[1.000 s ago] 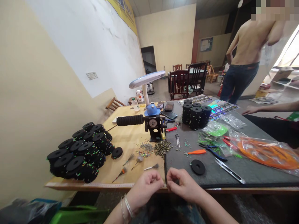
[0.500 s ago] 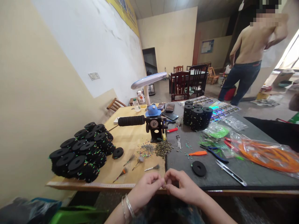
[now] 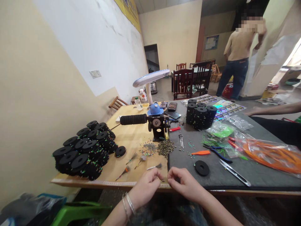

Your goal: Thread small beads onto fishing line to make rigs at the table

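My left hand (image 3: 150,181), with bangles on its wrist, and my right hand (image 3: 182,181) are at the table's front edge, a small gap between them. Both are closed with fingertips pinched together; whatever they hold is too small to make out. Just beyond my left hand lies a brush-like piece with a white stem (image 3: 154,167). A flat black foam spool (image 3: 202,168) rests to the right of my right hand. Ahead of both hands is a pile of small brass-coloured beads (image 3: 165,147), with little coloured beads (image 3: 147,153) scattered to its left.
Stacks of black foam spools (image 3: 81,144) fill the left side; more spools (image 3: 201,116) stand back right. A black winding device (image 3: 157,125) and blue-based lamp (image 3: 155,108) stand mid-table. Scissors-like snips (image 3: 235,172), pliers (image 3: 219,153) and bagged orange tubing (image 3: 268,157) lie right. A person (image 3: 240,53) stands behind.
My hands have moved slightly apart, from fingertips touching to a gap between them. The view has shifted a little. The person behind has moved left, and another person's arm now shows at right.
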`<state>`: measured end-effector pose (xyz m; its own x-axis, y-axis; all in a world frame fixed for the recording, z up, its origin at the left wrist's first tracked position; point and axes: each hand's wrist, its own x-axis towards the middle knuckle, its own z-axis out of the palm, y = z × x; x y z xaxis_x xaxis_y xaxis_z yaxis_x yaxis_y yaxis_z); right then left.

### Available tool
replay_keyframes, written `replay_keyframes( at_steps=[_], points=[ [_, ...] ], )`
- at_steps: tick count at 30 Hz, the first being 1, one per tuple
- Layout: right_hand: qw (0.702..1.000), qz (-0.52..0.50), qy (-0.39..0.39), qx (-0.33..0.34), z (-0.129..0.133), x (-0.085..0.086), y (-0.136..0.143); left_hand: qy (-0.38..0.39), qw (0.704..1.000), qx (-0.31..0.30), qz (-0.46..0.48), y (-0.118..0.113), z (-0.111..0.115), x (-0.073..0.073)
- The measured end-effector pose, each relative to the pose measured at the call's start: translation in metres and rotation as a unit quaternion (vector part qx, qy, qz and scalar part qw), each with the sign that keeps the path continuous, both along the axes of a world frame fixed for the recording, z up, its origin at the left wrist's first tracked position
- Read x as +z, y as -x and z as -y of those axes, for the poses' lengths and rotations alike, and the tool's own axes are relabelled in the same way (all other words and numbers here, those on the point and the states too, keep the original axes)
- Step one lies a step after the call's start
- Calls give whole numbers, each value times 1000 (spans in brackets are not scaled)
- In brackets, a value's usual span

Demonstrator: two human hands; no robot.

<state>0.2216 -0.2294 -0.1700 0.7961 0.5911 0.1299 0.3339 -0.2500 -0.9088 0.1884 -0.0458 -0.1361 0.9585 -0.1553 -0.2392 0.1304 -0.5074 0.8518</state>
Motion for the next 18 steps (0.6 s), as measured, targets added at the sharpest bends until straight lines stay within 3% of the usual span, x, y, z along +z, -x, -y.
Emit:
replay_keyframes(
  at_steps=[5,14,18],
  points=[
    [1000,-8,8,0,3,0,1,-8,1000,-6,-8,-1,0,-3],
    [999,-54,5,-2,9,2,0,61,998,-12,-12,0,-1,-9],
    [998,11,50,-46,11,-5,0,36,999,-4,6,-1,-5,-22]
  ],
)
